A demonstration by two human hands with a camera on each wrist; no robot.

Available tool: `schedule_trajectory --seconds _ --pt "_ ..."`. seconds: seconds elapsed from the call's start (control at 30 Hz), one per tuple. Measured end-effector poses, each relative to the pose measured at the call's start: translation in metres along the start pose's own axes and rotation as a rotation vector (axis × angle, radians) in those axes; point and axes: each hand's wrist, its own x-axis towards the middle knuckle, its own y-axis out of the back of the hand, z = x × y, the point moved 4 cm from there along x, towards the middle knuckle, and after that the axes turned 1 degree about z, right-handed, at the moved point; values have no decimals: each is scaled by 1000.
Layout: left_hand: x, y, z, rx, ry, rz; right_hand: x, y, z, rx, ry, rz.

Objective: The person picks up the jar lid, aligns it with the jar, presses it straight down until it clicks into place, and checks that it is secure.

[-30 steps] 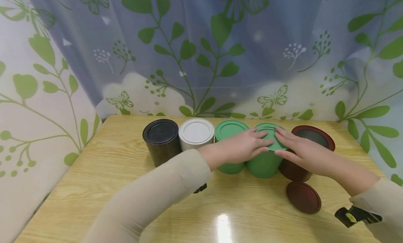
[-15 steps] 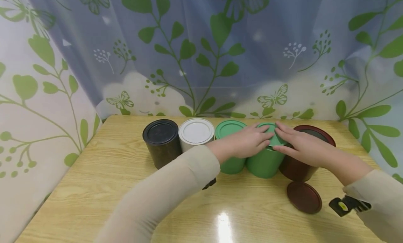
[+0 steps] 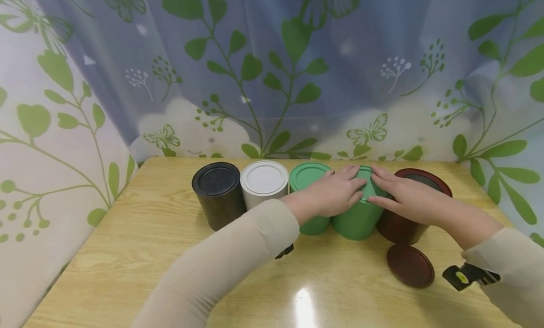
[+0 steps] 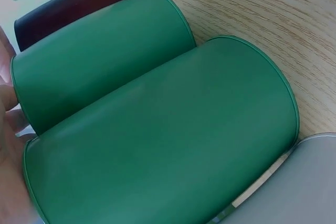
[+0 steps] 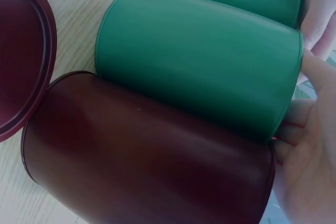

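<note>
Green lid (image 3: 369, 191): sits on top of the second green canister (image 3: 356, 222), fourth in the row from the left; fingers cover much of its surface.
Left hand (image 3: 337, 190): reaches across the first green canister (image 3: 307, 176), fingers extended over the lid from the left, curled round nothing.
Right hand (image 3: 405, 198): crosses above the dark red canister (image 3: 397, 229); its straight fingers lie on the same lid, the thumb apart from them.
Fingertips: the two hands' tips are near each other on the lid; how hard they press, I cannot tell.
Row: black canister (image 3: 218, 200), white canister (image 3: 264, 176), two green, then dark red, all upright, side by side near the table's back edge.
Contact: in the right wrist view, the second green canister stands against the dark red one.
Dark red top: a dark grey round shows inside the red rim, partly behind the right hand.
Dark red lid (image 3: 411, 265): rests on the wooden table (image 3: 127, 252) at the foot of its matching canister; I cannot tell whether they touch.
Sleeves (image 3: 238, 247): pale beige, a black device (image 3: 461, 277) strapped at the right wrist.
Backdrop (image 3: 263, 106): blue and white cloth printed with green leaves and butterflies.
</note>
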Motion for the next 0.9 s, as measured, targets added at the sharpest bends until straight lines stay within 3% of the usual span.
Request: schedule_trajectory --seconds 0.33,0.9 --pt "5 0 -7 -1 -17 -42 2 0 0 -20 12 4" --pt "11 12 -2 4 7 -129 7 12 -2 -42 36 -64"
